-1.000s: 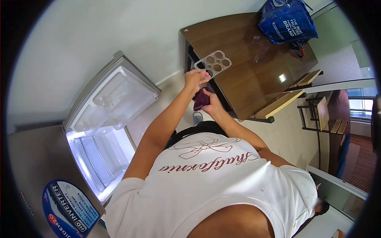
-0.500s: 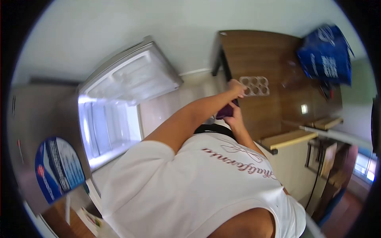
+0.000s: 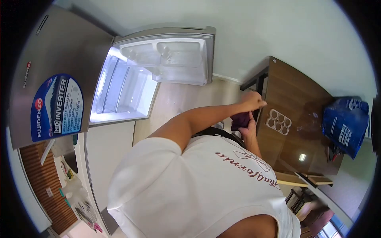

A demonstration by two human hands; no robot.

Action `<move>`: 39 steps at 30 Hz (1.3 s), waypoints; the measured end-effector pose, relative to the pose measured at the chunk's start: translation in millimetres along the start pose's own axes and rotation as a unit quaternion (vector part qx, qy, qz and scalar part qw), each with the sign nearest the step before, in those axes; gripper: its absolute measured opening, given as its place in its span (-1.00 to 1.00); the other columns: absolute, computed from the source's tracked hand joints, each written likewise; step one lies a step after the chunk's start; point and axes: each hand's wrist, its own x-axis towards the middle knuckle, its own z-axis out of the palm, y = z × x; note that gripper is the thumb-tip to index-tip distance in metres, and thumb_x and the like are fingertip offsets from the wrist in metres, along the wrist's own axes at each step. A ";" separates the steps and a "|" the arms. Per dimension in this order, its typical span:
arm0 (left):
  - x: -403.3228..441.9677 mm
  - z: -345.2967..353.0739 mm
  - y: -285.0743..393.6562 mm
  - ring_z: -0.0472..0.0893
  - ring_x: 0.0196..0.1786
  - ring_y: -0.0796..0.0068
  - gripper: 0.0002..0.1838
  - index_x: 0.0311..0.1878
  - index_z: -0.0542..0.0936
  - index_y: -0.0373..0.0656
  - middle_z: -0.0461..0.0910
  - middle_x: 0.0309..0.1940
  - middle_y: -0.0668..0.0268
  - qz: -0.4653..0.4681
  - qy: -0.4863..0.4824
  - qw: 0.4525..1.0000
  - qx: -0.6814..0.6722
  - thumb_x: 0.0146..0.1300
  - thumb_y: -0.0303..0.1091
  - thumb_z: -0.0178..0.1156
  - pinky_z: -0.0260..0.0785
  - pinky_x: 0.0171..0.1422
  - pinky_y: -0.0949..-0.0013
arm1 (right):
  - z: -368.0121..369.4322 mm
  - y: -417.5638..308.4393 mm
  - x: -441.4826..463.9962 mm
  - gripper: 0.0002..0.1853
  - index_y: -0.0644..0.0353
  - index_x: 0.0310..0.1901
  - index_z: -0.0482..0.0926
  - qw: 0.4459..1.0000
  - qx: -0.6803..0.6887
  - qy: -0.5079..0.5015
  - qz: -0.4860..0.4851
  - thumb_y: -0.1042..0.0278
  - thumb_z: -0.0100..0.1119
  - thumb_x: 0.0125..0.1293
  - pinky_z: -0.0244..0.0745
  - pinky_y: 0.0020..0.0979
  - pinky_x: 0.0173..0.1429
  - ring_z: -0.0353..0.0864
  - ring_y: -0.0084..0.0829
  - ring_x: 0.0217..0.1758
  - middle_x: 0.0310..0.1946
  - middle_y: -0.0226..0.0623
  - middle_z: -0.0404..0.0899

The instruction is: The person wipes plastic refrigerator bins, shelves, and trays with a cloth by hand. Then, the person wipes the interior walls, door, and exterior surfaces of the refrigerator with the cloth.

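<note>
beside the brown, glossy-topped table [image 3: 297, 91], the right hand [image 3: 251, 130] is gripping a dark purple soft cloth [image 3: 239, 121]; the left hand [image 3: 253, 102] is curling, contents indiscernible. on the table, a pale, round-holed plastic tray [image 3: 280, 122] is lying near the edge, risking a fall if bumped.

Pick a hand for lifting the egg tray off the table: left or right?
Left, probably. The left hand is near the egg tray and on the same side as the open fridge, though its grip is unclear; the right hand holds purple cloth.
</note>
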 end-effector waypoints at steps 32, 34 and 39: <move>-178.1 -398.9 -404.1 0.54 -0.19 -0.13 -0.48 0.19 0.11 -0.19 0.39 -0.11 0.00 -0.119 0.326 0.609 -0.713 0.23 -0.45 0.10 0.50 -0.08 -0.21 | 428.2 383.4 280.7 -0.75 0.35 -0.36 0.56 0.291 -0.779 -0.286 -0.477 0.41 0.19 -0.14 0.41 -0.16 0.05 0.42 0.01 -0.03 -0.16 0.05 0.45; -177.2 -398.8 -400.0 0.53 -0.14 -0.13 -0.54 0.17 0.16 -0.19 0.40 -0.09 0.01 -0.096 0.325 0.602 -0.723 0.28 -0.33 0.07 0.49 -0.04 -0.21 | 437.7 381.9 286.2 -0.75 0.34 -0.34 0.56 0.301 -0.781 -0.299 -0.457 0.40 0.16 -0.11 0.39 -0.15 0.07 0.45 -0.02 -0.04 -0.18 0.06 0.47; -177.3 -389.6 -393.6 0.49 -0.05 -0.13 -0.58 0.13 0.27 -0.18 0.42 -0.05 0.07 -0.038 0.345 0.612 -0.711 0.34 -0.12 0.02 0.45 0.04 -0.18 | 438.6 348.4 270.2 -0.63 0.34 -0.18 0.52 0.349 -0.796 -0.419 -0.263 0.21 0.04 0.08 0.41 -0.20 0.03 0.52 -0.10 -0.07 -0.20 0.03 0.55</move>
